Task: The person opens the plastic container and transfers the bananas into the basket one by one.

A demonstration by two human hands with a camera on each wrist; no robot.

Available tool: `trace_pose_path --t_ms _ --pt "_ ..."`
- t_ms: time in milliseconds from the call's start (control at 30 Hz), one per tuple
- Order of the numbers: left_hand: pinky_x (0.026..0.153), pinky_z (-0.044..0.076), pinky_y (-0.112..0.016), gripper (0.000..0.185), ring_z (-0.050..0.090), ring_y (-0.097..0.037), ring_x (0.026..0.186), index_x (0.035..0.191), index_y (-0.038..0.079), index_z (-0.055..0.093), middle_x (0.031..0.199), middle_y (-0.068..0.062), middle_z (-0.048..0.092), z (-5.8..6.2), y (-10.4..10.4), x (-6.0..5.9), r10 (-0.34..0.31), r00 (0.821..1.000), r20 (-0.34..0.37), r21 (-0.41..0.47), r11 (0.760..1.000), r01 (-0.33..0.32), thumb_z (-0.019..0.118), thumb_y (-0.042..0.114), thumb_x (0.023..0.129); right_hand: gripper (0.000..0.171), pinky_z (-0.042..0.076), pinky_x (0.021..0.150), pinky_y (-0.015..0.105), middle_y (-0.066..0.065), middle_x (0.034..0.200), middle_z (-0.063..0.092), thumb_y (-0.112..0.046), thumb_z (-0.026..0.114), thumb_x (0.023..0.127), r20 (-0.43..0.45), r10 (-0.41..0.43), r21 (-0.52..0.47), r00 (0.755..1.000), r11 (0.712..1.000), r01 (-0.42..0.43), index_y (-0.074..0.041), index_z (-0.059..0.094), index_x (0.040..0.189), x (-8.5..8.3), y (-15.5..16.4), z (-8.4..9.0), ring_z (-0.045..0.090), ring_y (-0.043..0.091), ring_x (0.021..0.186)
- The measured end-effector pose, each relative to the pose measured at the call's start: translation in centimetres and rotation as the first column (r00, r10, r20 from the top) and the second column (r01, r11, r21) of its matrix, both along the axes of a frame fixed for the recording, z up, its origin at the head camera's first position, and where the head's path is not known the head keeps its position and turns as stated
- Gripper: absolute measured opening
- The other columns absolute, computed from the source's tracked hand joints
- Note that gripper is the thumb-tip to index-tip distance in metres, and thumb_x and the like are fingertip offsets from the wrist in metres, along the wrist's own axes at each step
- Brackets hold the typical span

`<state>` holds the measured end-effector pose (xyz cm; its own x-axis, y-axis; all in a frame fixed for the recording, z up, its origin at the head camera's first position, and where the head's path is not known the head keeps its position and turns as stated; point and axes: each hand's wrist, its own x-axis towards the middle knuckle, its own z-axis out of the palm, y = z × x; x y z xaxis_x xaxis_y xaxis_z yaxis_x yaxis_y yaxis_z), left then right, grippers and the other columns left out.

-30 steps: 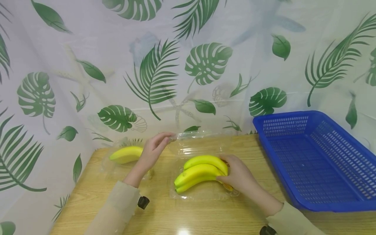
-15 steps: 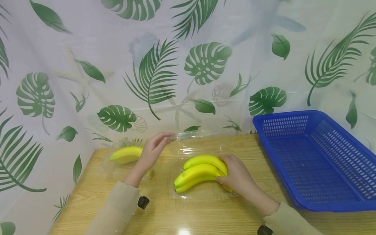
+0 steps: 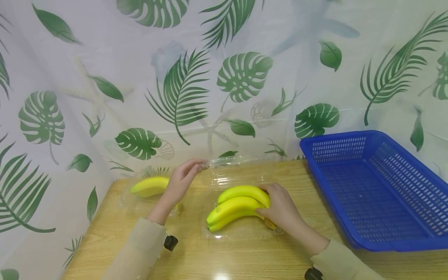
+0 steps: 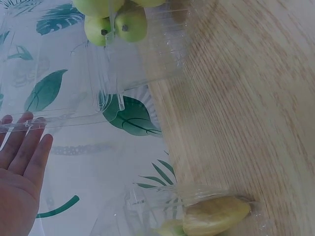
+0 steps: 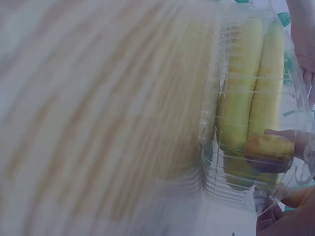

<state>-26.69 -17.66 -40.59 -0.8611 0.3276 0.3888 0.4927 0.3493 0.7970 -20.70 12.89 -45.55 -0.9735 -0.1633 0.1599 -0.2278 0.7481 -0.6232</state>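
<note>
Bananas (image 3: 238, 206) lie in the base of a clear plastic clamshell box (image 3: 241, 229) on the wooden counter (image 3: 245, 256) in the head view, near its middle. The right hand (image 3: 280, 210) has its grip curled round the stem end of the bunch. The left hand (image 3: 182, 181) pinches the raised edge of the open clear lid (image 3: 238, 171) behind the bananas, fingers fairly straight along it. Behind that hand, at the counter's back left, a second clear box (image 3: 140, 194) holds one banana (image 3: 150, 186). A blue perforated basket (image 3: 367, 186) sits to the right, well apart from the bunch. A leaf-printed curtain (image 3: 182, 89) hangs behind. No brand, label or writing can be read. Against the earlier frames, both hands and the bananas sit almost where they were; only the view has shifted a little.

The left wrist view shows the left hand (image 4: 19, 182) with fingers (image 4: 37, 152) straight, tips against the lid's (image 4: 98, 93) clear edge. Banana tips (image 4: 118, 22) show through the plastic at the top, and the lone banana (image 4: 216, 216) lies in its box at the bottom.

The right wrist view is blurred. The bunch (image 5: 251, 88) shows through the ribbed clamshell wall (image 5: 216, 162), with fingers (image 5: 275, 140) of the right hand wrapped over the stem end.
</note>
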Motion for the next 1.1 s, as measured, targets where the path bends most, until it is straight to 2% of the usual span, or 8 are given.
trace_pose_path --t_ms 200,400,667,900,1100 --pt "0.114 0.055 -0.054 0.036 0.068 -0.044 0.126 0.138 -0.005 0.063 0.137 -0.027 0.069 0.0 0.0 0.1 -0.009 1.0 -0.001 0.008 1.0 0.009 0.046 0.014 0.113 0.065 0.052 0.113 0.06 0.025 0.138 0.066 -0.012 0.09 0.083 0.007 0.014 0.002 1.0 1.0 -0.014 0.005 0.062 0.139 -0.2 0.1 0.1 0.061 0.045 0.129" --pt "0.114 0.055 -0.053 0.035 0.069 -0.044 0.125 0.137 -0.006 0.063 0.138 -0.027 0.068 -0.1 -0.1 0.0 -0.013 1.0 -0.005 0.016 1.0 0.013 0.046 0.013 0.112 0.06 0.051 0.114 0.061 0.025 0.14 0.067 -0.012 0.086 0.087 0.049 0.024 -0.006 0.998 1.0 -0.024 0.004 0.062 0.14 -0.4 0.3 0.3 0.062 0.046 0.131" --pt "0.113 0.056 -0.052 0.035 0.069 -0.045 0.125 0.137 -0.007 0.063 0.135 -0.028 0.069 -0.2 -0.1 -0.1 -0.017 1.0 -0.016 0.023 1.0 0.018 0.046 0.012 0.112 0.05 0.058 0.105 0.056 0.021 0.132 0.071 -0.011 0.08 0.093 0.093 -0.002 -0.072 0.996 0.997 0.008 0.002 0.065 0.139 -1.0 0.6 0.4 0.068 0.039 0.119" --pt "0.111 0.057 -0.051 0.034 0.069 -0.044 0.125 0.136 -0.005 0.064 0.135 -0.026 0.07 -0.1 0.0 -0.2 -0.009 1.0 -0.014 0.008 1.0 0.009 0.046 0.013 0.113 0.045 0.063 0.098 0.05 0.019 0.128 0.074 -0.01 0.08 0.093 0.113 -0.011 -0.115 0.994 0.993 0.024 -0.001 0.068 0.135 -1.2 0.9 0.9 0.072 0.034 0.111" --pt "0.112 0.057 -0.052 0.035 0.068 -0.044 0.126 0.136 -0.006 0.064 0.137 -0.026 0.069 -0.2 -0.1 -0.1 0.001 1.0 -0.014 0.009 1.0 0.0 0.046 0.012 0.112 0.043 0.064 0.096 0.048 0.019 0.125 0.075 -0.009 0.08 0.092 0.103 0.002 -0.126 0.995 0.992 0.011 0.001 0.069 0.133 -1.0 0.5 1.6 0.073 0.032 0.108"
